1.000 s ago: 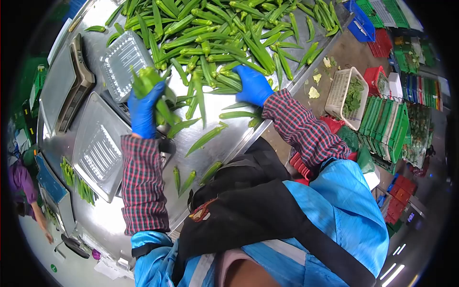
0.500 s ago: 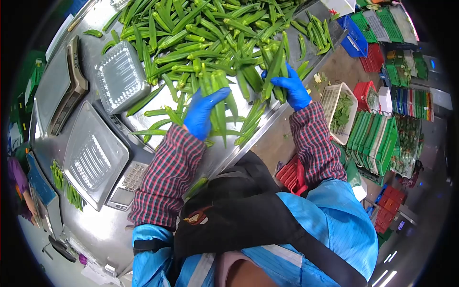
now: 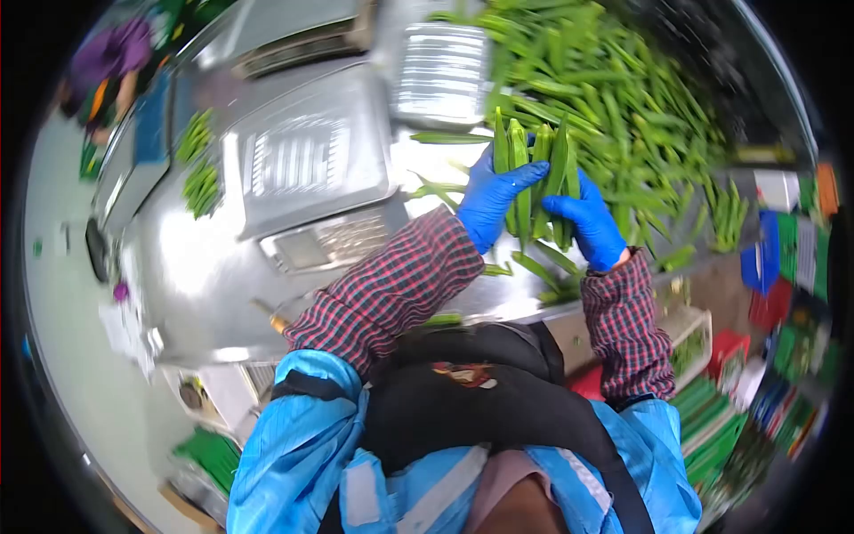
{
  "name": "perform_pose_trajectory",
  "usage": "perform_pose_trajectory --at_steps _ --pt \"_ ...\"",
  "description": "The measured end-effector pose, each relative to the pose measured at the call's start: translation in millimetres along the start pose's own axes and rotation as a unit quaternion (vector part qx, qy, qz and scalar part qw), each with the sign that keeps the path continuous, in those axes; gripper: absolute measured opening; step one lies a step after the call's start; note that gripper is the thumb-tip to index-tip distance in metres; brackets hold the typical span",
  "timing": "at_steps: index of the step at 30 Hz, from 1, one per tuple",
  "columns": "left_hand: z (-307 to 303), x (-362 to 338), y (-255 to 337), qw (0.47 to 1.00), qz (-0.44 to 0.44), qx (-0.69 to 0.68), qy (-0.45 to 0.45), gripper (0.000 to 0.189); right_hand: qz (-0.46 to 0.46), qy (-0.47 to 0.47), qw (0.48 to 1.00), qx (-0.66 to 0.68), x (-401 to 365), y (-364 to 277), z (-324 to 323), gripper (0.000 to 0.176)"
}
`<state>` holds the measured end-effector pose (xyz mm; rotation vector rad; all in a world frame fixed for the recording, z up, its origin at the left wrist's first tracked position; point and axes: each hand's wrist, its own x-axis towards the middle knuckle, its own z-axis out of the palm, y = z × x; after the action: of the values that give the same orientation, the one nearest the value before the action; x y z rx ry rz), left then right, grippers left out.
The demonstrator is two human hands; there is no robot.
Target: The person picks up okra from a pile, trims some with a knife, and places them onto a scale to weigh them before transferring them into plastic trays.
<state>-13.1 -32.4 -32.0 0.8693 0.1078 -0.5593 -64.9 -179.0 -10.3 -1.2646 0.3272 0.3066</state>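
Two bunches of long green ridged okra pods are being held upright, side by side, above the steel desk. One is pinched between thumb and curled fingers of the blue-gloved left hand; the other is clasped likewise by the blue-gloved right hand. The hands are close together, and the step in hand looks like the gathering and lining up of pods. For any shift of the bunches, a light, even grip would be called for, so that no pod is slipped or bruised.

At one o'clock from the hands, a broad heap of loose okra is spread. At eleven o'clock lies a clear ridged plastic container; through the glare, its open side cannot be told. Between nine and ten o'clock, a shiny metal scale tray is seen. At about half past four, leafy greens are held in a white slatted crate.
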Motion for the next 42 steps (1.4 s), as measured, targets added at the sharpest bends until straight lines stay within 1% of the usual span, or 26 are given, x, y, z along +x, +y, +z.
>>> perform_pose_trajectory --at_steps 3,5,7,9,12,13,15,16,17,19,20,21,22,23,25,27,28,30,33,34,35,37,38,40,41,42 --pt "-44.0 -18.0 53.4 0.992 0.065 -0.080 0.075 0.042 -0.007 -0.112 0.991 -0.075 47.6 -24.4 70.6 0.056" --pt "-70.0 -38.1 91.0 0.984 0.127 -0.113 0.054 0.039 -0.009 -0.178 0.963 -0.204 74.4 -45.8 120.8 0.054" --pt "-101.4 -48.6 122.4 0.977 0.181 -0.087 0.071 0.042 -0.005 -0.265 0.939 -0.220 116.6 -49.2 167.5 0.050" --pt "-140.1 -55.1 146.6 0.965 0.232 -0.094 0.084 0.043 0.028 -0.323 0.903 -0.282 149.2 -52.9 220.6 0.064" --pt "-197.4 -59.7 159.4 0.952 0.202 -0.211 0.094 0.045 0.055 -0.374 0.850 -0.366 210.7 -23.0 271.3 0.063" --pt "-208.8 -63.3 164.6 0.943 0.189 -0.262 0.075 0.046 0.055 -0.370 0.850 -0.371 219.3 -13.5 282.1 0.063" --pt "-219.4 -71.3 166.9 0.936 0.194 -0.281 0.086 0.042 -0.030 -0.317 0.789 -0.525 227.8 -0.9 301.1 0.064" --pt "-222.4 -78.0 166.9 0.935 0.197 -0.276 0.099 0.038 -0.035 -0.294 0.813 -0.502 227.2 1.1 304.7 0.066" --pt "-225.5 -87.1 164.9 0.934 0.198 -0.273 0.116 0.035 -0.047 -0.308 0.805 -0.504 228.7 -2.6 303.4 0.067" --pt "-236.3 -111.6 165.0 0.945 0.165 -0.261 0.111 0.033 -0.149 -0.232 0.801 -0.531 223.5 4.7 296.5 0.073" --pt "-242.1 -132.4 165.1 0.973 0.212 -0.047 0.079 0.034 -0.189 -0.205 0.832 -0.480 214.9 5.4 290.6 0.069" --pt "-248.5 -146.7 167.9 0.952 0.254 0.168 0.039 0.034 -0.229 -0.170 0.828 -0.482 197.9 -2.0 289.7 0.060" --pt "-233.9 -159.4 203.4 0.993 0.051 -0.067 0.086 0.043 -0.257 -0.123 0.846 -0.450 185.3 -1.7 282.8 0.056" --pt "-243.3 -159.0 209.0 0.994 0.043 -0.066 0.079 0.043 -0.283 -0.077 0.860 -0.418 173.1 -0.8 274.7 0.051" --pt "-263.2 -157.3 219.6 0.950 0.208 0.143 0.183 0.052 -0.292 0.011 0.889 -0.353 153.8 13.0 253.9 0.045" --pt "-284.5 -135.7 244.9 0.914 0.244 0.292 0.139 0.060 -0.297 0.089 0.912 -0.268 152.7 43.3 232.5 0.040" --pt "-297.8 -119.8 247.5 0.917 0.239 0.286 0.139 0.060 -0.286 0.100 0.928 -0.216 145.0 51.8 235.8 0.040" --pt "-320.1 -78.8 249.2 0.806 0.314 0.492 0.100 0.056 -0.298 0.132 0.930 -0.173 144.7 68.2 249.0 0.043" --pt "-329.5 -35.9 236.3 0.794 0.288 0.533 0.045 0.056 -0.278 0.181 0.923 -0.194 149.1 76.3 279.4 0.049" --pt "-330.4 -30.9 233.4 0.792 0.244 0.558 0.024 0.064 -0.212 0.173 0.939 -0.207 137.5 66.1 297.5 0.055" --pt "-331.8 -31.2 227.2 0.793 0.240 0.560 0.018 0.064 -0.236 0.161 0.916 -0.281 162.6 91.9 284.1 0.053" --pt "-331.2 -36.9 223.1 0.673 0.299 0.676 0.010 0.074 -0.350 0.153 0.799 -0.464 163.0 93.8 283.4 0.045" --pt "-331.3 -50.1 220.4 0.693 0.273 0.667 -0.001 0.079 -0.349 0.154 0.800 -0.463 160.6 91.6 280.1 0.045" --pt "-334.0 -75.7 208.6 0.690 0.275 0.668 -0.043 0.076 -0.394 0.072 0.775 -0.489 150.9 77.1 273.8 0.036" --pt "-328.9 -85.5 206.4 0.686 0.279 0.669 -0.056 0.075 -0.391 0.073 0.778 -0.487 145.9 73.8 275.4 0.036" --pt "-319.2 -87.0 209.8 0.702 0.303 0.645 -0.015 0.072 -0.410 0.070 0.754 -0.509 142.0 68.8 277.2 0.035"
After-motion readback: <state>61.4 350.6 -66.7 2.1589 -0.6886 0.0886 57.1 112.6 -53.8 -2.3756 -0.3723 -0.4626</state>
